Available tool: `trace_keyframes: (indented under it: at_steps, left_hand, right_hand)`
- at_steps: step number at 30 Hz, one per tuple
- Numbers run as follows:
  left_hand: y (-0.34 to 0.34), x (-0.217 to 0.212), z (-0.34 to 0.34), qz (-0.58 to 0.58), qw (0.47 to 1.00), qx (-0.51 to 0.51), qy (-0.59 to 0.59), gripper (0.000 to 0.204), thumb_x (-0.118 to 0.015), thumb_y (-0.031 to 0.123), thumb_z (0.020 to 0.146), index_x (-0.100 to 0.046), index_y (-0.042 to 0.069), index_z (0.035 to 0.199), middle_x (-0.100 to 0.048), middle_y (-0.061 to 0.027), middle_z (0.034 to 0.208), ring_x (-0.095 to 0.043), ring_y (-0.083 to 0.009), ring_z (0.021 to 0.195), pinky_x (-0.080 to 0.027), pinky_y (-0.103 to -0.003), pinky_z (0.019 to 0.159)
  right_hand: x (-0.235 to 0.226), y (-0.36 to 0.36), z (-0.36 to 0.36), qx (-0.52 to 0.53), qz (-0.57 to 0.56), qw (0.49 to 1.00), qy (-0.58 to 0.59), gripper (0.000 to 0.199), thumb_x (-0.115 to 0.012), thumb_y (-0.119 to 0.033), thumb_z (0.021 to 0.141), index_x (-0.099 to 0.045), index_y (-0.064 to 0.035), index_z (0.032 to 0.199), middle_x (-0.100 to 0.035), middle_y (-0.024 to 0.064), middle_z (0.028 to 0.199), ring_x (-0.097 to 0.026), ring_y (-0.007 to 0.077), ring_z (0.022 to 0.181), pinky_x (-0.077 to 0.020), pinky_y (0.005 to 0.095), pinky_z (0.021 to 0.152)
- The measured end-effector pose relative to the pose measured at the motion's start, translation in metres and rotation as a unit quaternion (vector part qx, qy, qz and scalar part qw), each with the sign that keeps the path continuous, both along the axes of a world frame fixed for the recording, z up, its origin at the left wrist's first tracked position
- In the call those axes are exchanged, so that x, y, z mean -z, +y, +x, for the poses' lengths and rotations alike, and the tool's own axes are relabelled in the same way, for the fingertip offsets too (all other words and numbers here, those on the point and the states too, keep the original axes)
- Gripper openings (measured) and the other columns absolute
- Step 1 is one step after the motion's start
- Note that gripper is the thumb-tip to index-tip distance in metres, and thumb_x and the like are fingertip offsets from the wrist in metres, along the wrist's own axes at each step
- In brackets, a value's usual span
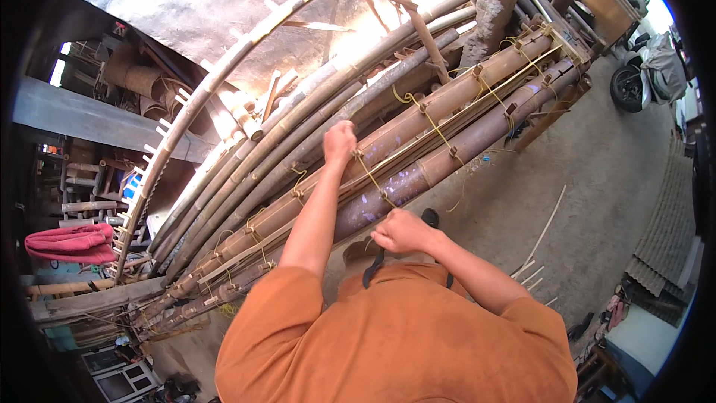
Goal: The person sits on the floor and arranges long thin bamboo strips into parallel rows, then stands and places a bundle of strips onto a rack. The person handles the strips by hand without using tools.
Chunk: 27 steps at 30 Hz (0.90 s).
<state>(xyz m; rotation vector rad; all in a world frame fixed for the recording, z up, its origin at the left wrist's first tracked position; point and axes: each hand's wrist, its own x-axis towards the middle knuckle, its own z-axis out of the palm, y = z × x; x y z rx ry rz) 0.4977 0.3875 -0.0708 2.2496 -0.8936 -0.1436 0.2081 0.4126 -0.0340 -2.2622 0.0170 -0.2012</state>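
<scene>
Both hands fisted, yellow cord taut between, over bamboo poles

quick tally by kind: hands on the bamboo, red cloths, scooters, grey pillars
bare hands gripping the yellow-tied brown bamboo poles: 2, left hand and right hand
folded red cloth bundle: 1
parked scooter under a grey cover: 1
rough grey concrete pillar: 1
total: 5

Brown bamboo poles, yellow cord
</scene>
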Motion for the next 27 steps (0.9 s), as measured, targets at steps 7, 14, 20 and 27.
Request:
trace_keyframes:
  at_steps: [7, 14, 20, 27]
  left_hand:
    - [0.074, -0.053, 0.006, 0.011, 0.998, 0.064, 0.015, 0.046, -0.056, 0.032, 0.102, -0.056, 0.0, 0.136, -0.071, -0.0253, 0.107, -0.068, -0.0408, 0.099, -0.051, -0.049, 0.087]
    - [0.257, -0.03, -0.02, 0.131, 0.974, 0.164, 0.088, 0.025, -0.061, 0.025, 0.098, -0.07, 0.007, 0.113, -0.072, -0.0221, 0.103, -0.069, -0.0392, 0.098, -0.045, -0.05, 0.091]
    - [0.254, -0.003, -0.05, 0.058, 0.991, 0.104, -0.051, 0.015, -0.064, 0.022, 0.094, -0.072, 0.015, 0.104, -0.074, -0.0124, 0.09, -0.069, -0.0336, 0.092, -0.035, -0.05, 0.081]
    - [0.246, -0.028, -0.056, 0.151, 0.983, 0.107, -0.006, 0.028, -0.054, 0.033, 0.101, -0.072, 0.016, 0.113, -0.074, -0.0163, 0.093, -0.069, -0.0389, 0.093, -0.033, -0.053, 0.085]
  right_hand:
    - [-0.001, 0.062, 0.014, 0.015, 0.174, 0.979, 0.107, 0.024, -0.062, -0.023, 0.096, -0.067, 0.0003, 0.1, -0.072, 0.0142, 0.1, -0.067, 0.0306, 0.091, -0.0527, 0.043, 0.084]
    - [0.031, 0.168, 0.063, 0.255, 0.808, 0.518, 0.118, 0.024, -0.059, -0.03, 0.101, -0.066, -0.0116, 0.115, -0.067, 0.0035, 0.105, -0.063, 0.0138, 0.095, -0.0533, 0.0354, 0.086]
    - [-0.006, 0.17, 0.124, 0.393, 0.633, 0.608, -0.273, 0.024, -0.047, -0.017, 0.103, -0.047, -0.0122, 0.079, -0.051, 0.0022, 0.075, -0.054, 0.0128, 0.075, -0.0486, 0.0315, 0.076]
    - [-0.045, 0.086, 0.213, 0.303, -0.218, 0.924, 0.087, 0.06, -0.039, -0.062, 0.102, -0.077, -0.0173, 0.115, -0.071, 0.0216, 0.107, -0.066, 0.0394, 0.106, -0.0458, 0.0555, 0.095]
